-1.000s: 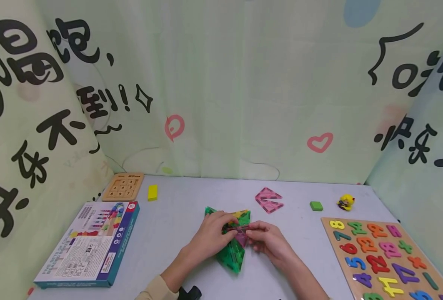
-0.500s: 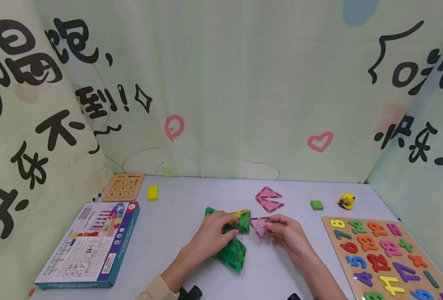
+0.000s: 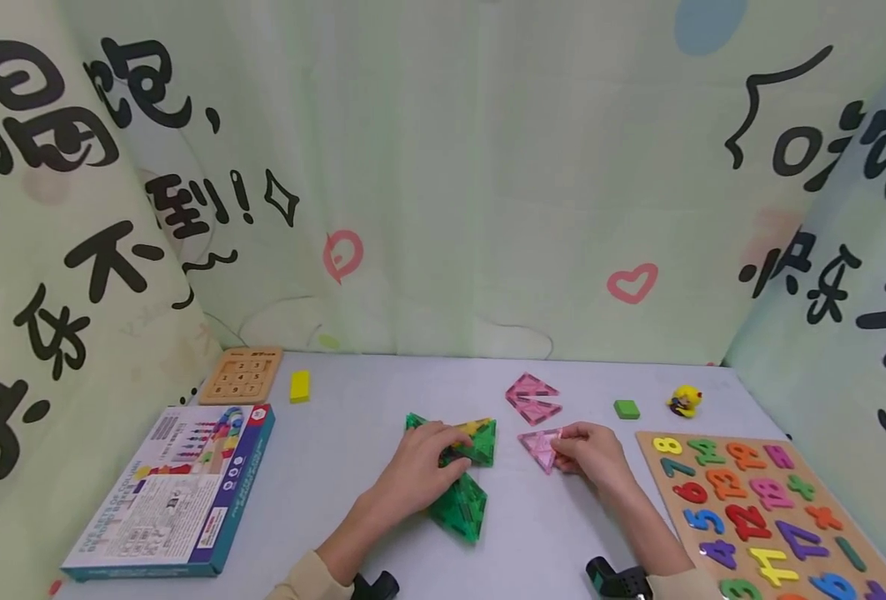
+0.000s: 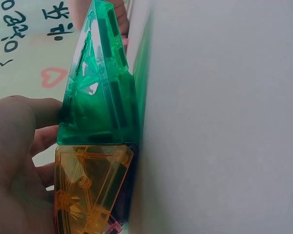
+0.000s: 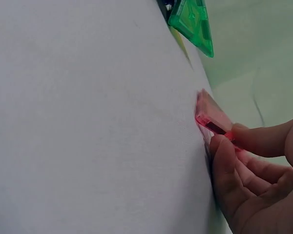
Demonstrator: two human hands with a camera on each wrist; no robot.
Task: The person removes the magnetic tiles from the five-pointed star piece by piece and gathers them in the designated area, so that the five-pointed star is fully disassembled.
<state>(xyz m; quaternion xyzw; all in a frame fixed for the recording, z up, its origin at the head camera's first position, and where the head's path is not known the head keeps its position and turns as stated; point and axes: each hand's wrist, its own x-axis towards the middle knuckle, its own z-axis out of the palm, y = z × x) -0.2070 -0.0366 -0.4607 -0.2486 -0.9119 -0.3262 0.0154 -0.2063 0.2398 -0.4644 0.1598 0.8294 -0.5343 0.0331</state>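
Observation:
My left hand [image 3: 422, 468] grips a built shape of translucent magnetic tiles [image 3: 461, 510], mostly green with some yellow-orange. In the left wrist view a green tile [image 4: 100, 105] meets an orange tile [image 4: 90, 187], and the fingers lie along their far side; part of the shape is hidden under the hand. To the right of it, my right hand [image 3: 598, 455] pinches a pink triangular magnetic tile [image 3: 537, 448] by one side, low over the table. The right wrist view has thumb and forefinger on the edge of this pink tile [image 5: 212, 114].
Behind the right hand lie pink triangular tiles [image 3: 533, 398]. A green block [image 3: 626, 409] and a yellow duck figure [image 3: 685, 401] stand further right, above a number puzzle board [image 3: 768, 517]. At left are a box [image 3: 168, 492], a wooden board [image 3: 242, 376] and a yellow block [image 3: 300, 386].
My right hand has drawn the pink triangle away from the green shape, to the right, and lowered it toward the table. The left hand has stayed on the shape.

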